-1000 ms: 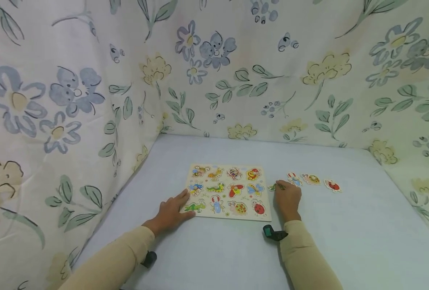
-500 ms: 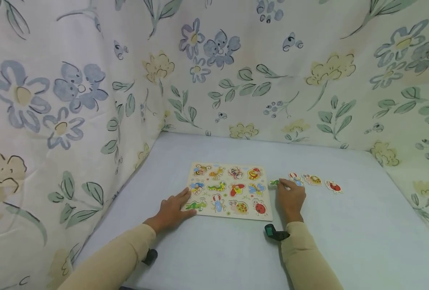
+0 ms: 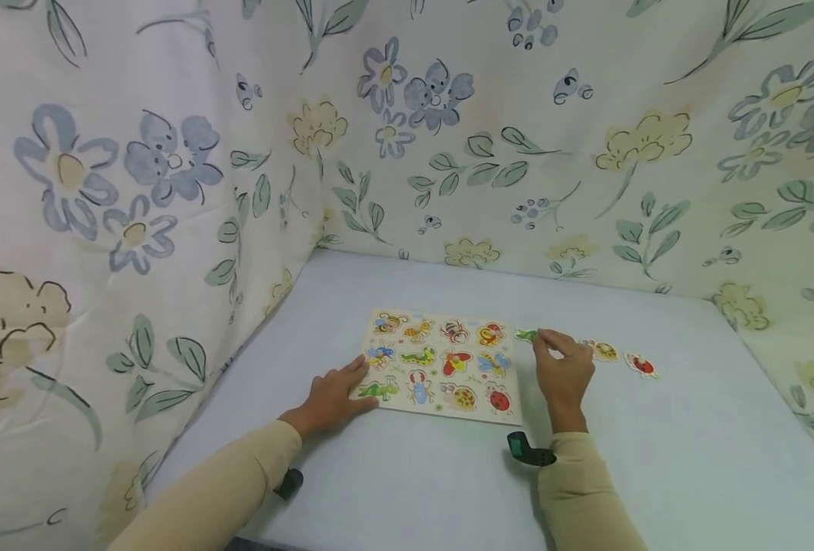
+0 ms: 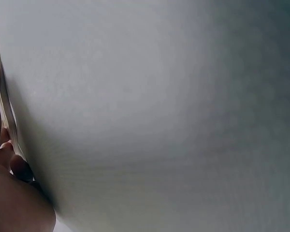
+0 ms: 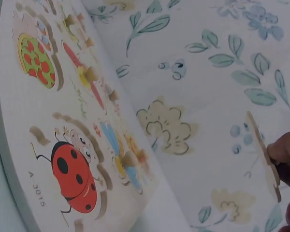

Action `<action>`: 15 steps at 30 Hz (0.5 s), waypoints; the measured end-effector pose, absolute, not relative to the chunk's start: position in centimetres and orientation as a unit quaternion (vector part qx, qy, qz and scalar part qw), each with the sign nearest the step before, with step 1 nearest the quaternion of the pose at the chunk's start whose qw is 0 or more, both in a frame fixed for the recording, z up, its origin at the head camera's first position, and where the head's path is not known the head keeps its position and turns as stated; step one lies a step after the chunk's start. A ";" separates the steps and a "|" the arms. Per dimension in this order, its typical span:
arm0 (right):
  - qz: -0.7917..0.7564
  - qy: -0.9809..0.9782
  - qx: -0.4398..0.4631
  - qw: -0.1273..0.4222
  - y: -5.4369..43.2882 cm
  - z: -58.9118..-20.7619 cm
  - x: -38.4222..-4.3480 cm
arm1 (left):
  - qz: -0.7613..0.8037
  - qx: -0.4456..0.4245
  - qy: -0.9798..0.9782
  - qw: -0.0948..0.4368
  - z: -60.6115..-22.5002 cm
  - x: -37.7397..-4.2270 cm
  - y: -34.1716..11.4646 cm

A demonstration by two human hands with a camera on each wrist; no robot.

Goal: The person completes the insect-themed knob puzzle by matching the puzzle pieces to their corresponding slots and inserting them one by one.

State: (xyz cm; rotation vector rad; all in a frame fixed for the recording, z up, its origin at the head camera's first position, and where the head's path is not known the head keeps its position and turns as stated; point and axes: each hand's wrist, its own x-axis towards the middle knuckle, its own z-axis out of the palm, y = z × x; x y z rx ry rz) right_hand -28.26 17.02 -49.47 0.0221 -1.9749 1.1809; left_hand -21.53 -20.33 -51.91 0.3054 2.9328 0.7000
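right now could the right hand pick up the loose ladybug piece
Probably not yet: the right hand pinches the green piece, though the ladybug piece lies uncovered to its right, seemingly within reach.

Cloth-walled corner, room type unclear

Printed cloth (image 3: 503,191) with blue flowers, yellow blooms and green leaves rises behind a pale desk (image 3: 421,474) and along its left and right sides, making a booth-like space. The cloth hides the room beyond, so whether this is a home, office or lab cannot be told. The print looks like household curtain material.
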 end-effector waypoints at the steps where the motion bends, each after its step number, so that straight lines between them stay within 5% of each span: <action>1: 0.470 -0.782 0.012 0.409 16.9 -49.2 -28.1 | 0.231 0.101 0.966 0.054 -51.8 -21.5 -20.3; 15: 0.491 -0.774 0.113 0.384 12.9 -47.2 -25.7 | 0.230 0.114 0.965 0.049 -52.4 -21.8 -20.7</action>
